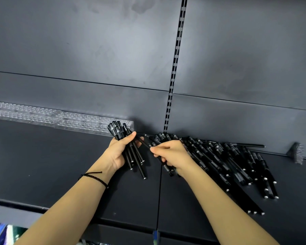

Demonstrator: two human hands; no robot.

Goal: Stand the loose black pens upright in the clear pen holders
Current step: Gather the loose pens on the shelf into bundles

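My left hand point(121, 152) grips a bundle of several black pens point(131, 149), caps pointing up toward the shelf back. My right hand point(171, 154) pinches one black pen point(166, 167) that slants between the two hands, its tip near my left fingers. A heap of loose black pens point(228, 160) lies flat on the dark shelf to the right of my right hand. Clear pen holders point(64, 119) with rows of round holes run along the back of the shelf at the left; their right end sits just behind the bundle. No pen stands in the holders.
The dark shelf point(51, 165) has a front edge near the bottom of the view. A slotted upright rail point(173, 71) runs up the back panel. A small black bracket point(298, 152) sits at the far right of the shelf back.
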